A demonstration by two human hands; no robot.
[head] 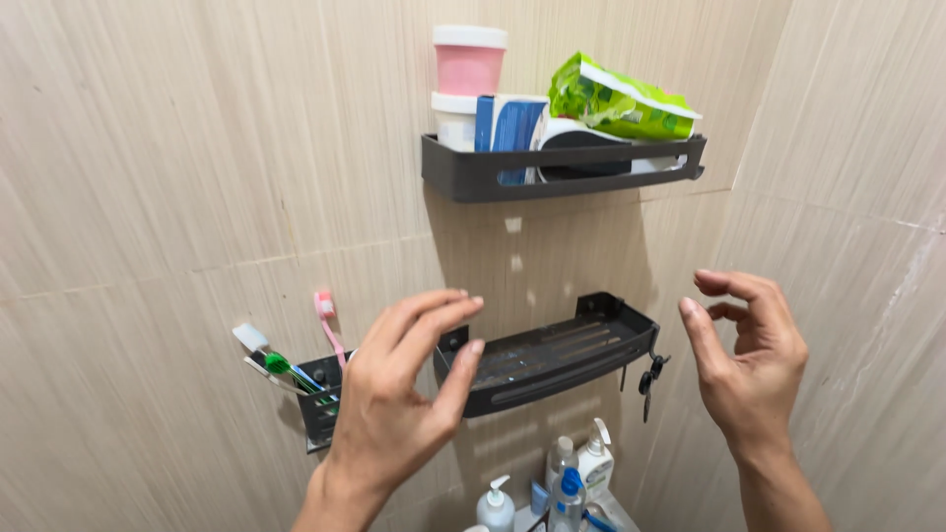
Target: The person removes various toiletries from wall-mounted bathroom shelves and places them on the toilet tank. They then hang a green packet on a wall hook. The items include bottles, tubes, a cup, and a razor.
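Left hand (394,394): fingers spread, empty, before the tilted dark shelf (552,357).
Right hand (749,365): curled apart, empty, beside it.

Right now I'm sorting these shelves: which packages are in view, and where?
Pink tub: top shelf, left, white lid, stacked on a white tub.
Blue-white box: top shelf, middle, upright.
Green pouch: top shelf, right, lying tilted.
Pump bottles: below, white and clear.
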